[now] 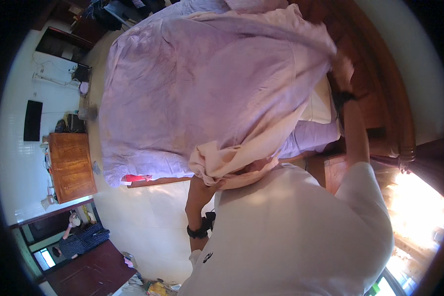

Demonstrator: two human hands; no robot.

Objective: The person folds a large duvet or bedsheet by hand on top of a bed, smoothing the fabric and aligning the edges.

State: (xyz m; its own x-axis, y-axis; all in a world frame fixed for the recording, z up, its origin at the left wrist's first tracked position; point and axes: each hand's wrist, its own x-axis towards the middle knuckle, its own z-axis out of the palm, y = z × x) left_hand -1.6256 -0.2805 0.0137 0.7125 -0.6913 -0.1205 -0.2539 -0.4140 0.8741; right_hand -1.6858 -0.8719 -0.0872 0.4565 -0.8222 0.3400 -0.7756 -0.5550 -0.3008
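Observation:
A pinkish-purple duvet (pixel 214 81) is spread over the bed in front of me. My left hand (pixel 204 190) grips a bunched fold of its near edge, close to my white shirt. On the far right, beside the wooden headboard (pixel 366 81), my right arm is stretched out. My right hand (pixel 342 70) is blurred and holds the duvet's upper corner, where taut folds run together; its fingertips are hidden by the cloth. Under the raised edge a cream pillow (pixel 318 105) and a lilac bed sheet (pixel 312 137) show.
Below the bed's side rail (pixel 159 182) is a pale tiled floor (pixel 144 214). A wooden cabinet (pixel 72 166) stands against the left wall. At lower left, a person (pixel 81 240) is in the doorway near a dark red door (pixel 92 268). Sunlight comes through a window (pixel 414 207) at right.

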